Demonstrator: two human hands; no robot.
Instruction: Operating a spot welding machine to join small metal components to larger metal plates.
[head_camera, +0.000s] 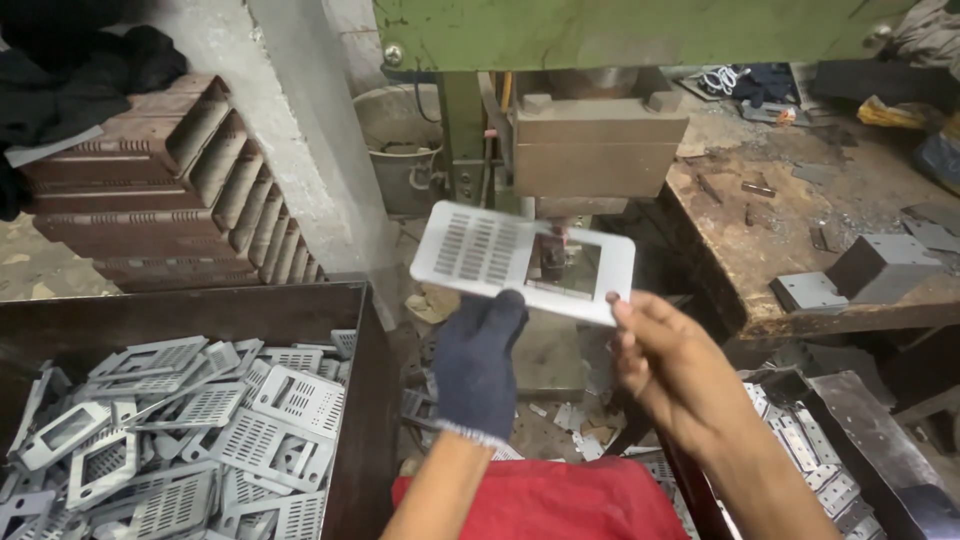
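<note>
We are gripping a metal plate (520, 262) with our gloved left hand (478, 362) closed on its near edge, while our bare right hand (668, 368) is pinching its right corner — the plate is hanging in the air just in front of the green press (600, 120). A bin (372, 400) of similar plates is sitting at the left, a table (760, 240) at the right.

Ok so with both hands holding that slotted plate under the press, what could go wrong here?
The bare right hand grips the metal plate by its edge, so it might get cut. Both it and the gloved left hand sit close below the press ram, so fingers could be crushed.
</note>
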